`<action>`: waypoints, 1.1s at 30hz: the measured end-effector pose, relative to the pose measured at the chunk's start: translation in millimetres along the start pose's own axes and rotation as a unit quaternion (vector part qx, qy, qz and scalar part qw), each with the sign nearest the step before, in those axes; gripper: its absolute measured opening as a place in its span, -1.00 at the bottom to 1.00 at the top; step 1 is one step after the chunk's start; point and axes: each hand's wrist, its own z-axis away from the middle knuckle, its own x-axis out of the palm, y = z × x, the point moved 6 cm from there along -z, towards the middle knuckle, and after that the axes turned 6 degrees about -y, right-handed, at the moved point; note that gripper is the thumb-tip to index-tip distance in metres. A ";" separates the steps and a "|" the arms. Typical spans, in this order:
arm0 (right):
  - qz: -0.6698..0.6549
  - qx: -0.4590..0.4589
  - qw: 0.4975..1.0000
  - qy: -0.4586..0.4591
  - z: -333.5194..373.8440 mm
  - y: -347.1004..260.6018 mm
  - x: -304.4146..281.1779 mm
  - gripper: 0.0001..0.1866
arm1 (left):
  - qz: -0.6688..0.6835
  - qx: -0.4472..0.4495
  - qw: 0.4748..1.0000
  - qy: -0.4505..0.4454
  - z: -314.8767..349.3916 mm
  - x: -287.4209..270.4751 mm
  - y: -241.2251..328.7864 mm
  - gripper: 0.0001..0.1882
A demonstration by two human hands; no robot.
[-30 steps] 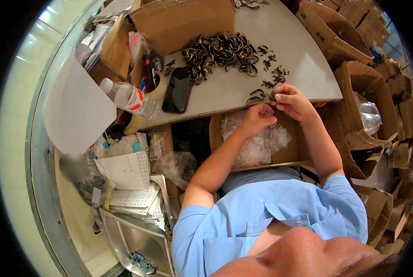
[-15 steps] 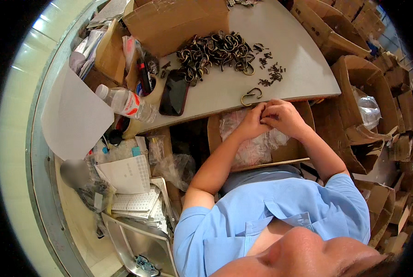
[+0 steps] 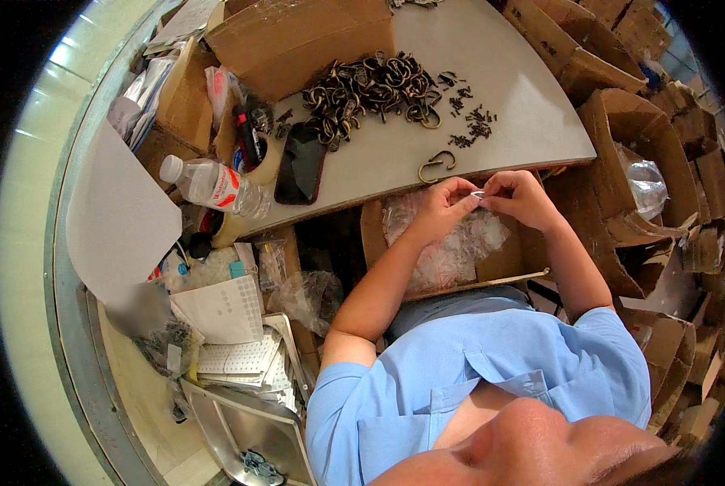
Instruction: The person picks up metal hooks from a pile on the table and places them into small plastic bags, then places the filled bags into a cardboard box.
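My left hand (image 3: 447, 209) and my right hand (image 3: 523, 199) meet just below the table edge, over an open cardboard box. Fingertips of both hands pinch a small, shiny whitish piece (image 3: 477, 194); its kind is too small to make out. Beneath them, clear plastic bags (image 3: 427, 251) lie in the cardboard box (image 3: 533, 250). Beyond my left hand, a curved brass-coloured metal hook (image 3: 436, 167) lies at the table's edge. Farther back is a heap of dark and brass metal hooks or clasps (image 3: 371, 91), with small dark pins (image 3: 479, 121) scattered to its right.
A black phone (image 3: 300, 164), a clear plastic bottle (image 3: 217, 185) and a tape roll (image 3: 267, 159) sit left on the table (image 3: 533, 105). A large carton (image 3: 298, 40) stands behind the heap. Open cartons (image 3: 646, 150) crowd the right; papers (image 3: 233, 360) and a metal tray (image 3: 253, 429) lie lower left.
My hands have moved slightly apart, and a whitish piece now shows between the fingertips. The whole view has shifted slightly.
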 end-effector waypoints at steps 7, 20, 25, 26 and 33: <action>-0.113 0.032 0.993 -0.029 -2.2 25.0 8.1 -0.86 | -0.019 0.001 0.999 0.041 -1.0 -0.2 -12.6 -0.84; -0.171 0.085 0.968 -0.163 9.8 12.5 3.3 -0.78 | 0.169 -0.078 0.982 0.024 -4.8 1.8 -38.8 -0.85; -0.194 0.033 0.966 -0.169 -39.7 -50.5 -13.1 -0.81 | 0.020 -0.122 0.992 -0.010 -14.6 8.7 -86.9 -0.76; -0.203 -0.048 0.966 -0.151 -61.7 -66.7 -25.7 -0.82 | -0.229 -0.086 0.967 -0.071 -13.7 22.7 -78.0 -0.72; -0.328 -0.273 0.904 -0.001 -148.1 -179.1 -58.6 -0.79 | -0.585 -0.050 0.774 -0.237 9.7 47.3 -114.8 -0.46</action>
